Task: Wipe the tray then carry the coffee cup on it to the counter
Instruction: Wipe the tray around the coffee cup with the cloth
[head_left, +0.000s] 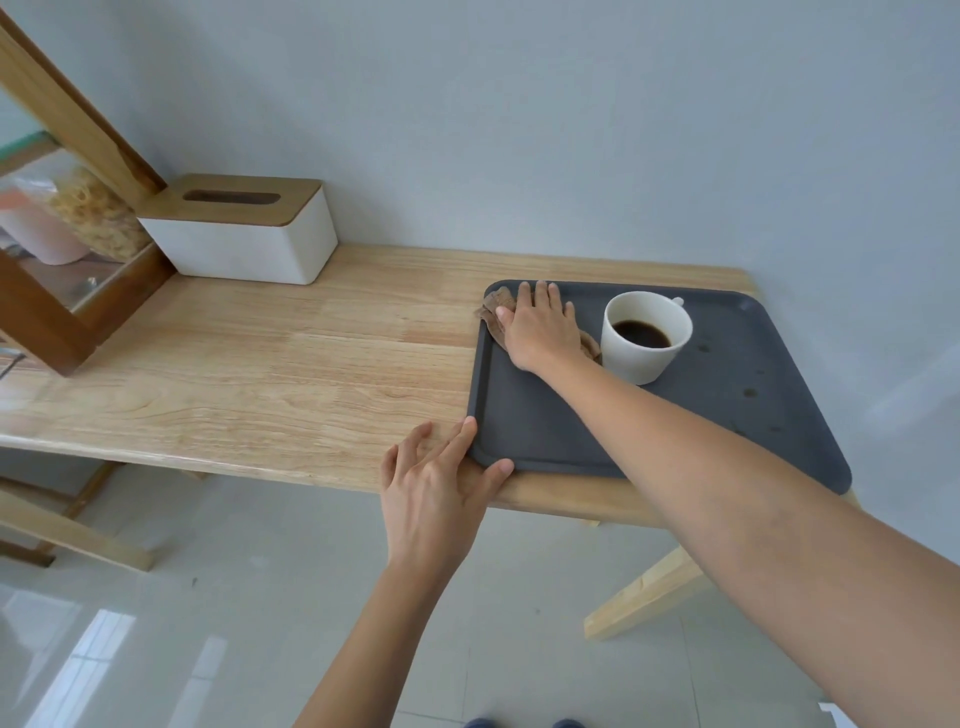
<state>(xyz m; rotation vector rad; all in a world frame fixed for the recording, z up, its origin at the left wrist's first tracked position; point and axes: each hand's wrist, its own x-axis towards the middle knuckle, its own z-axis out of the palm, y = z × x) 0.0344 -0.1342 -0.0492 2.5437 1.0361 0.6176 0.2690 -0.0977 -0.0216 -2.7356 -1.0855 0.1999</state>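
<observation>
A dark grey tray (524, 426) lies at the right end of a wooden table. A white cup (644, 353) of black coffee stands on it, near the far middle. My right hand (540, 327) presses flat on a brown cloth (496, 306) at the tray's far left corner, fingers spread, just left of the cup. My left hand (436, 478) rests at the tray's near left corner, fingers along its left rim and thumb against its front edge. A few dark spots show on the tray's right side.
A white tissue box with a wooden lid (244, 234) stands at the back left of the table (260, 374). A wooden-framed glass cabinet (62, 260) with bagged food sits at the far left. A pale wall runs behind, with tiled floor below.
</observation>
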